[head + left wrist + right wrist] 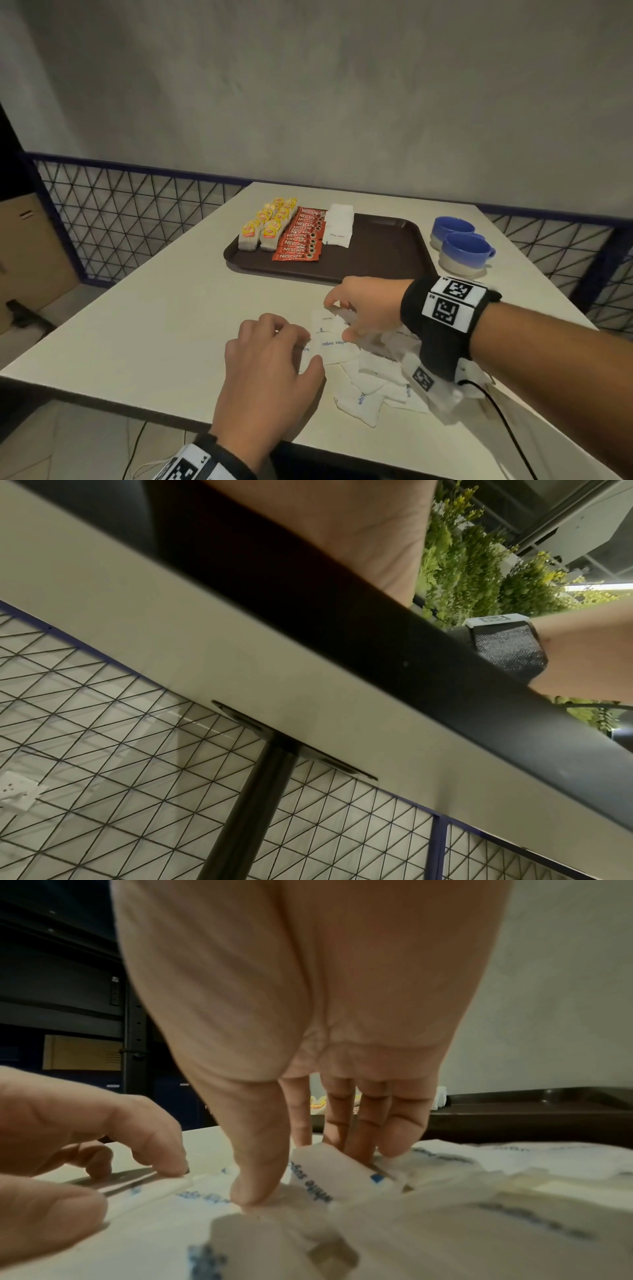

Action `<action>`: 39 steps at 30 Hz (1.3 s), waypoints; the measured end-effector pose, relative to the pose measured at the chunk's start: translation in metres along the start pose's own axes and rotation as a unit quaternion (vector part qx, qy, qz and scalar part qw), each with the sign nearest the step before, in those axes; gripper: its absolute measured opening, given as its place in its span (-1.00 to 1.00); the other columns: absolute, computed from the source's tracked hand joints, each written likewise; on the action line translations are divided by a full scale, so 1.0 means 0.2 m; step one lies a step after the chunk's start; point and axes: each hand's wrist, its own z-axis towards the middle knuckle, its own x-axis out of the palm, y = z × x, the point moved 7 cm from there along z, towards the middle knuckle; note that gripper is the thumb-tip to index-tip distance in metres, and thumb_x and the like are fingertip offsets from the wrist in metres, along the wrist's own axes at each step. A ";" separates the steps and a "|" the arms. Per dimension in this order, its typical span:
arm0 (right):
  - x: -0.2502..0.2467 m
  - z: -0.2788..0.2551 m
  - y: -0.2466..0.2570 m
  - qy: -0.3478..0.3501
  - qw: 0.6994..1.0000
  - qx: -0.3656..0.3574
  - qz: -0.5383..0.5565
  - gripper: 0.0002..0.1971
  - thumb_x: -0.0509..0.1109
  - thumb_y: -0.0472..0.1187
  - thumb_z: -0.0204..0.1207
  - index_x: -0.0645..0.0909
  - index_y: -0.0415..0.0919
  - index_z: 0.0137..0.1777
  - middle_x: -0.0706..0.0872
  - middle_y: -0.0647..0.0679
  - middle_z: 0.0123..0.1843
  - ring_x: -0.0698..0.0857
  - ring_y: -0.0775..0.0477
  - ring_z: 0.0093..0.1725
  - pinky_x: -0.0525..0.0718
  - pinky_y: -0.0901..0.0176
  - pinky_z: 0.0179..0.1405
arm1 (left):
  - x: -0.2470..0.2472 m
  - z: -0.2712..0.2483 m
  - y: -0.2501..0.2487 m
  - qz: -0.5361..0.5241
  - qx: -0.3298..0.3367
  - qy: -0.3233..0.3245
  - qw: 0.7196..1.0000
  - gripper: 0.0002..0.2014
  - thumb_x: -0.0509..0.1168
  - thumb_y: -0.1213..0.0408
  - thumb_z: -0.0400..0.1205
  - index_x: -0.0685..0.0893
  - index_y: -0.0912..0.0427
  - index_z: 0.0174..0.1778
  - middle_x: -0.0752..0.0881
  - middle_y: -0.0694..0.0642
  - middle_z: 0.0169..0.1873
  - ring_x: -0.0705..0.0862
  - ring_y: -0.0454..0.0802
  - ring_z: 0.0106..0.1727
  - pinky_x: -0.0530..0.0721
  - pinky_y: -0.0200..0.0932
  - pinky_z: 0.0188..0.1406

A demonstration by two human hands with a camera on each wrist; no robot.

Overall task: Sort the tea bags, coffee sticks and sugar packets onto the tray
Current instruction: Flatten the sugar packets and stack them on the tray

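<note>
While the left hand (pixel 265 363) pinches one sugar packet (pixel 310 349), the right hand (pixel 368 310) pinches another.

A pale table (pixel 164 308) is seen. On it are set a brown tray (pixel 376 253), two blue cups (pixel 460 241) beside it, and loose sugar packets (pixel 363 397) near the front edge.

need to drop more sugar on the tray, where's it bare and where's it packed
The tray is bare on its right side, between the sugar stack and the rim by the blue cups. Its left is packed with tea bags and coffee sticks. The near table is crowded with loose sugar packets under both hands.
</note>
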 end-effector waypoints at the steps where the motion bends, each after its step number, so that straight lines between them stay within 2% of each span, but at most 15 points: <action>1: 0.00 0.00 0.01 0.004 1.000 -0.002 -0.010 -0.38 0.53 0.01 0.60 0.45 -0.02 0.63 0.61 -0.01 0.37 0.61 -0.04 0.10 0.71 0.00 0.28 | 0.00 0.00 0.00 -0.002 -0.001 -0.005 1.000 -0.66 0.22 -0.24 0.64 0.68 -0.28 0.27 0.42 -0.33 0.15 0.28 -0.24 0.24 0.32 -0.13 0.28; 5: -0.02 0.01 0.02 0.004 1.000 0.008 -0.018 -0.42 0.57 -0.01 0.56 0.53 -0.07 0.55 0.66 -0.03 0.37 0.67 -0.10 0.18 0.73 -0.02 0.27 | 0.00 0.00 0.00 -0.001 -0.002 -0.008 1.000 -0.69 0.22 -0.25 0.65 0.69 -0.28 0.22 0.43 -0.34 0.12 0.27 -0.25 0.22 0.27 -0.17 0.22; 9: -0.03 0.00 0.03 -0.004 1.000 0.025 -0.003 -0.49 0.60 -0.05 0.54 0.62 -0.13 0.45 0.72 -0.05 0.30 0.70 -0.13 0.19 0.72 0.08 0.21 | 0.00 0.00 0.00 -0.010 -0.003 -0.005 1.000 -0.69 0.23 -0.23 0.66 0.69 -0.27 0.23 0.46 -0.32 0.15 0.32 -0.22 0.29 0.35 -0.16 0.31; 16: -0.03 -0.01 0.03 -0.032 0.999 0.032 0.011 -0.66 0.62 -0.11 0.52 0.71 -0.08 0.27 0.76 -0.02 0.15 0.71 -0.07 0.04 0.77 0.03 0.15 | 0.00 0.00 0.01 -0.019 -0.001 -0.010 1.000 -0.71 0.25 -0.21 0.65 0.70 -0.25 0.20 0.48 -0.31 0.14 0.33 -0.22 0.28 0.39 -0.15 0.33; 20: -0.02 -0.02 0.04 -0.037 0.999 0.034 0.021 -0.50 0.60 -0.14 0.54 0.60 -0.04 0.46 0.68 -0.04 0.32 0.70 -0.13 0.15 0.77 -0.07 0.24 | 0.00 0.00 0.01 -0.021 0.000 -0.011 1.000 -0.70 0.25 -0.21 0.65 0.71 -0.23 0.20 0.50 -0.30 0.15 0.36 -0.21 0.29 0.40 -0.12 0.35; 24: -0.01 -0.01 0.05 -0.031 0.999 0.030 0.022 -0.52 0.56 -0.18 0.58 0.59 -0.07 0.49 0.66 -0.05 0.36 0.67 -0.11 0.13 0.75 0.00 0.24 | 0.00 0.00 0.01 -0.022 0.000 -0.014 1.000 -0.71 0.26 -0.19 0.65 0.72 -0.22 0.19 0.52 -0.27 0.14 0.39 -0.18 0.29 0.44 -0.09 0.37; 27: -0.01 -0.01 0.03 -0.038 0.997 0.039 0.050 -0.57 0.61 -0.17 0.53 0.60 -0.03 0.38 0.66 -0.02 0.26 0.68 -0.09 0.09 0.76 -0.03 0.22 | 0.00 0.01 0.01 -0.023 0.001 -0.014 1.000 -0.71 0.27 -0.19 0.64 0.72 -0.21 0.18 0.53 -0.27 0.14 0.40 -0.17 0.29 0.44 -0.07 0.37; 30: -0.02 -0.01 0.00 -0.051 0.995 0.052 0.069 -0.66 0.66 -0.13 0.46 0.59 0.00 0.12 0.65 0.05 0.04 0.67 -0.06 -0.04 0.79 -0.07 0.15 | 0.00 0.01 0.01 -0.023 0.001 -0.011 1.000 -0.71 0.27 -0.18 0.64 0.72 -0.21 0.19 0.53 -0.27 0.15 0.41 -0.18 0.29 0.43 -0.08 0.37; 33: -0.03 -0.02 0.00 -0.062 0.994 0.054 0.066 -0.68 0.68 -0.12 0.43 0.53 0.00 -0.08 0.63 0.05 -0.10 0.61 -0.01 -0.18 0.77 -0.04 0.05 | 0.00 0.01 0.01 -0.021 0.001 -0.008 1.000 -0.70 0.26 -0.18 0.65 0.72 -0.21 0.20 0.53 -0.25 0.16 0.41 -0.17 0.31 0.42 -0.07 0.37; 36: -0.03 -0.03 0.02 -0.065 0.995 0.049 0.059 -0.68 0.67 -0.17 0.44 0.51 -0.03 -0.12 0.63 0.03 -0.14 0.57 0.01 -0.24 0.76 -0.02 0.02 | 0.00 0.01 0.01 -0.019 0.001 -0.003 1.000 -0.70 0.26 -0.18 0.65 0.72 -0.20 0.21 0.55 -0.24 0.18 0.42 -0.17 0.31 0.43 -0.07 0.37; 39: -0.06 -0.06 0.04 -0.069 0.995 0.040 0.060 -0.67 0.68 -0.16 0.44 0.55 -0.03 0.01 0.63 0.06 -0.07 0.62 0.00 -0.15 0.77 0.00 0.07 | 0.00 0.02 0.01 -0.040 0.005 0.002 0.999 -0.64 0.29 -0.20 0.64 0.68 -0.20 0.30 0.57 -0.24 0.23 0.43 -0.17 0.33 0.45 -0.07 0.40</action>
